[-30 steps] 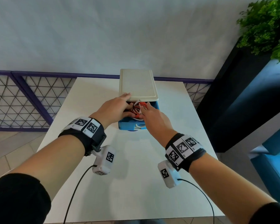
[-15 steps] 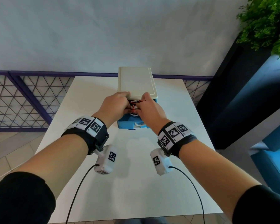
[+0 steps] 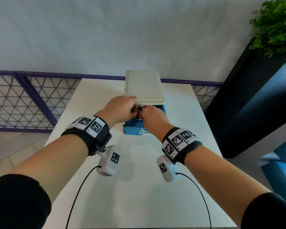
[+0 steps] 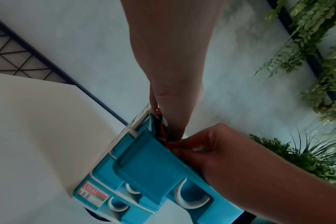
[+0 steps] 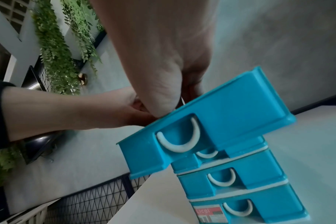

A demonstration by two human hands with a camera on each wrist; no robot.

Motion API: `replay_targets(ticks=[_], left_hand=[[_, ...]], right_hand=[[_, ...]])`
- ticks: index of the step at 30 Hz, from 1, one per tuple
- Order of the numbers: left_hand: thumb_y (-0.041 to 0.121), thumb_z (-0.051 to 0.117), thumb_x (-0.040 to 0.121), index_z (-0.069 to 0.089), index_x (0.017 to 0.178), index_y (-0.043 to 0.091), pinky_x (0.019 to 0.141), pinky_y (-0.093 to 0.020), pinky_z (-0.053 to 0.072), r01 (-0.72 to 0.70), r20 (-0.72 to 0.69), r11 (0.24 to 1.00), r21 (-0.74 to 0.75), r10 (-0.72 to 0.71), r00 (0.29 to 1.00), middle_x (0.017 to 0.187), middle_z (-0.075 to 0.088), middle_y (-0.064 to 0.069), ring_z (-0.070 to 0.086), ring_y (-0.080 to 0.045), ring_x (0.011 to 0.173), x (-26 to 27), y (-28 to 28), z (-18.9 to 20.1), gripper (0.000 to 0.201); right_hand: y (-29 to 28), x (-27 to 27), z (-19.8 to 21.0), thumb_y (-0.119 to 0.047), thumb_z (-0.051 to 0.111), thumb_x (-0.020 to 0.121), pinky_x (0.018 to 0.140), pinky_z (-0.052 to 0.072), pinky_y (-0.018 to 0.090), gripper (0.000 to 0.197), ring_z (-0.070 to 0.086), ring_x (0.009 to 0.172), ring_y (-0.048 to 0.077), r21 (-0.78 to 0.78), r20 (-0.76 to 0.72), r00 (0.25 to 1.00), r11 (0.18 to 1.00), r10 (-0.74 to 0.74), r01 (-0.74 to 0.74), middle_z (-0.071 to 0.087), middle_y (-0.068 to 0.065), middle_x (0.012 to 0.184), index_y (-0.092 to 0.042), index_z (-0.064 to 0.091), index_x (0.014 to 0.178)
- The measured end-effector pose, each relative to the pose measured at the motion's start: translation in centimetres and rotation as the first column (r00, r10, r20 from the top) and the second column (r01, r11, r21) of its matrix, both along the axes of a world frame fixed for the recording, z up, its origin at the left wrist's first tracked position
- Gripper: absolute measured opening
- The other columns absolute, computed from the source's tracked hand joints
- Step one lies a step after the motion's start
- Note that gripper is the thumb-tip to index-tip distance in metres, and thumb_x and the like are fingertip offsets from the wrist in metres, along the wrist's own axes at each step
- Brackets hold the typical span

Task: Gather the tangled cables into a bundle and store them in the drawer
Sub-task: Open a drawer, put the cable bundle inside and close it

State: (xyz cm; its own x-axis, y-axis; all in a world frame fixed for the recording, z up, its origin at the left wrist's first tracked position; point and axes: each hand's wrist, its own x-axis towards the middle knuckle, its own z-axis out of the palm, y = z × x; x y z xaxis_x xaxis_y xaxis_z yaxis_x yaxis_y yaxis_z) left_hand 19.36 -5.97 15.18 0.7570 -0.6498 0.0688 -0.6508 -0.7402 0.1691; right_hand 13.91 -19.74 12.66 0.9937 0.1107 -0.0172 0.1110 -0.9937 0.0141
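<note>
A small blue drawer unit with a cream top [image 3: 144,86] stands at the far middle of the white table [image 3: 89,103]. Its top drawer [image 3: 133,129] is pulled out toward me. Red, black and white cables [image 3: 141,107] lie bunched inside it, mostly hidden under my hands. My left hand [image 3: 122,108] reaches down into the drawer, and its fingertips [image 4: 155,106] pinch the cables [image 4: 160,125]. My right hand [image 3: 152,114] curls its fingers [image 4: 199,149] on the cables at the drawer's [image 4: 150,166] front part. In the right wrist view both hands meet above the drawer [image 5: 230,118].
Lower drawers [image 5: 240,178] of the unit are closed. The near table surface [image 3: 139,187] carries only my wrist-camera leads. A purple mesh railing [image 3: 23,100] runs behind the table, with a dark planter and green plant [image 3: 274,27] to the right.
Both hands have drawn together over the open drawer and gone deeper into it. The red cable bundle, plainly seen before, is now mostly covered by the hands.
</note>
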Motion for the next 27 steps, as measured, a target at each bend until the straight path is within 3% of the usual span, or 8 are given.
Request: replay_targets(ticks=[3,5,11,14,18,20,23,27], left_hand=[[0.027,0.06,0.082,0.04,0.094,0.021,0.048,-0.031,0.031,-0.005,-0.112,0.998,-0.066,-0.003,0.994,0.07,0.055,0.002,0.055,-0.025,0.064,-0.2,0.2,0.5,0.024],[0.022,0.058,0.083,0.031,0.103,0.022,0.047,-0.034,0.036,0.005,-0.185,0.996,-0.094,-0.022,0.983,0.073,0.057,-0.004,0.054,-0.024,0.06,-0.5,0.3,0.6,0.033],[0.012,0.048,0.093,0.021,0.118,0.03,0.054,-0.037,0.046,0.006,-0.282,0.991,-0.135,-0.044,0.959,0.088,0.061,-0.012,0.056,-0.025,0.063,-1.7,0.3,0.1,0.041],[0.017,0.06,0.087,0.014,0.131,0.032,0.058,-0.027,0.046,-0.013,-0.358,0.985,-0.169,-0.05,0.932,0.115,0.056,-0.004,0.058,-0.017,0.073,-1.6,0.4,0.0,0.065],[0.005,0.058,0.082,-0.005,0.14,0.034,0.058,-0.033,0.046,-0.062,-0.447,0.972,-0.227,-0.048,0.893,0.108,0.057,-0.016,0.058,-0.024,0.067,-1.7,0.2,-0.2,0.091],[0.003,0.057,0.083,-0.008,0.142,0.031,0.073,-0.037,0.052,-0.091,-0.465,0.964,-0.251,-0.037,0.885,0.128,0.047,-0.016,0.063,-0.032,0.09,-1.4,0.3,-0.2,0.093],[0.002,0.056,0.085,-0.009,0.145,0.028,0.099,-0.029,0.043,-0.129,-0.517,0.946,-0.299,-0.047,0.855,0.158,0.014,-0.013,0.034,-0.022,0.138,-0.9,0.6,-0.1,0.092],[0.0,0.055,0.086,-0.005,0.145,0.028,0.097,-0.02,0.033,-0.163,-0.577,0.922,-0.352,-0.076,0.813,0.159,0.015,-0.01,0.018,-0.01,0.145,-0.3,0.8,-0.1,0.089]], right_hand=[[-0.2,0.1,1.2,-0.008,0.048,0.092,0.063,0.04,0.03,0.023,0.06,0.081,0.026,0.023,-0.05,0.999,1.0,-0.012,0.013,0.064,0.011,0.097,-0.009,0.064,0.11],[-0.8,0.1,1.8,-0.009,0.046,0.094,0.061,0.044,0.031,0.025,0.056,0.072,0.024,0.109,-0.054,0.998,0.994,-0.026,0.032,0.064,0.008,0.091,-0.011,0.067,0.108],[-2.0,-0.7,1.8,-0.007,0.053,0.094,0.085,0.052,0.042,0.026,0.06,0.095,0.03,0.393,0.088,0.994,0.919,-0.064,0.025,0.051,0.01,0.12,-0.011,0.063,0.117],[-2.0,-0.7,2.2,-0.014,0.055,0.095,0.083,0.052,0.041,0.031,0.06,0.095,0.028,0.378,0.06,0.996,0.925,-0.069,0.041,0.045,0.007,0.125,-0.016,0.058,0.126],[-1.4,-0.8,2.2,-0.032,0.052,0.096,0.081,0.048,0.038,0.032,0.053,0.097,0.023,0.232,0.052,0.998,0.973,-0.018,0.005,0.046,0.005,0.12,-0.032,0.059,0.127],[-0.8,-0.6,1.7,-0.037,0.047,0.097,0.086,0.042,0.04,0.031,0.047,0.106,0.026,0.102,0.098,0.995,0.995,-0.005,-0.005,0.048,0.006,0.118,-0.035,0.061,0.124],[-0.1,0.0,1.3,-0.038,0.047,0.096,0.084,0.036,0.039,0.029,0.044,0.107,0.027,0.048,0.181,0.983,0.999,-0.011,0.002,0.05,0.005,0.116,-0.037,0.063,0.119],[0.2,0.4,0.9,-0.033,0.052,0.094,0.077,0.031,0.036,0.027,0.043,0.107,0.028,0.024,0.192,0.981,0.999,0.042,-0.048,0.048,0.006,0.118,-0.035,0.066,0.118]])
